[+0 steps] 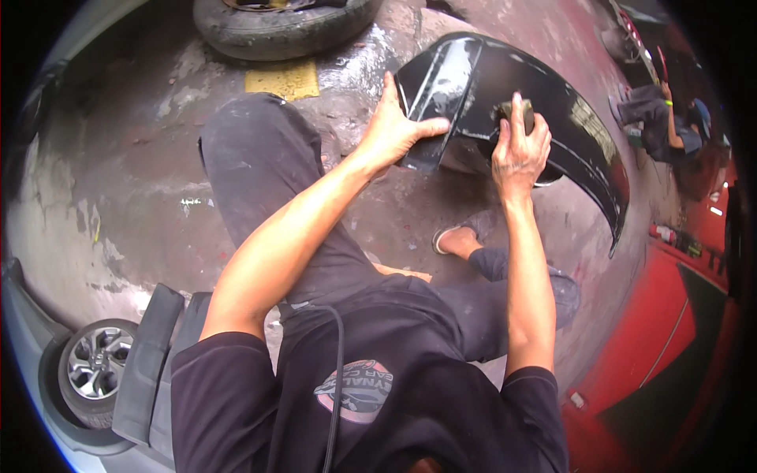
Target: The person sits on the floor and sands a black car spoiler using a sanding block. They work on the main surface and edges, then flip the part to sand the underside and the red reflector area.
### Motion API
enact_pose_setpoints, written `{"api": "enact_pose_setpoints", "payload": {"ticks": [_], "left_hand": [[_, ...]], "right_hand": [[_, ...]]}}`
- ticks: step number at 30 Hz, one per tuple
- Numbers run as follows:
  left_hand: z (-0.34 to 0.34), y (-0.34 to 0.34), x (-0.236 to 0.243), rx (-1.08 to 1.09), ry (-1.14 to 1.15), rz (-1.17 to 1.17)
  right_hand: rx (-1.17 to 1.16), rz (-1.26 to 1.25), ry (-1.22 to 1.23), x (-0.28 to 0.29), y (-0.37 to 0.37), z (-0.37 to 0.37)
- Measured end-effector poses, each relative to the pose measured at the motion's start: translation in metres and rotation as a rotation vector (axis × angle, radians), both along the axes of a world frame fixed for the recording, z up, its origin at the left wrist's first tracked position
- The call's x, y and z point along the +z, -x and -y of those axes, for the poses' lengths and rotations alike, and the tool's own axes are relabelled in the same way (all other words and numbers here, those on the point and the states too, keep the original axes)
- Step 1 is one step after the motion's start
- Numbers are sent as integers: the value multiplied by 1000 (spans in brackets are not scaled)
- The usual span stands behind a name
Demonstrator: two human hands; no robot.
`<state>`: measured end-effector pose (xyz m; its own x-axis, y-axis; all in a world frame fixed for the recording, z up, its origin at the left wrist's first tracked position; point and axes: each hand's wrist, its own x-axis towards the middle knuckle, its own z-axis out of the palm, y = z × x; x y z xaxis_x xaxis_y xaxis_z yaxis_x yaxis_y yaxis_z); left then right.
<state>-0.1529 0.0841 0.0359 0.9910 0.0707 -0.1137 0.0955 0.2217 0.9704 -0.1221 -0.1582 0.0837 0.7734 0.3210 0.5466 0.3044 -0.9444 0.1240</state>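
Observation:
A curved glossy black panel (583, 146), streaked with pale wet-looking patches, stands above my legs. My left hand (398, 128) grips its left end, thumb across the front face and fingers at the edge. My right hand (520, 150) holds a small dark olive block (528, 113) against the middle of the panel's face, fingers curved over it. The far side of the panel is hidden, as is part of the block under my fingers.
A tyre (284, 43) lies above a yellow mat (281, 82) on stained concrete floor (134, 205). At lower left are an alloy wheel (101, 363) and grey padded blocks (146, 366). A red car (631, 323) is at the right, with another person (670, 130) above it.

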Motion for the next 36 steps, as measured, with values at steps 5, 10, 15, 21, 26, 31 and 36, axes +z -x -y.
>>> {"api": "enact_pose_setpoints", "payload": {"ticks": [5, 10, 15, 21, 26, 31, 36], "left_hand": [[-7, -47, 8, 143, 305, -206], [6, -81, -23, 115, 599, -220], [10, -79, -51, 297, 596, -152], [17, -62, -50, 415, 892, -149], [22, -42, -42, 316, 1007, 141], [12, -59, -45, 246, 727, -79], [12, -83, -71, 348, 62, 26]], "right_hand": [[37, 16, 11, -3, 8, -1], [24, 22, 15, -5, 5, 1], [14, 38, 3, -2, 5, -5], [39, 44, 8, -7, 6, 1], [33, 42, 10, -5, 5, 2], [27, 31, 2, -2, 3, -1], [37, -5, -31, -2, 5, -2]]}}
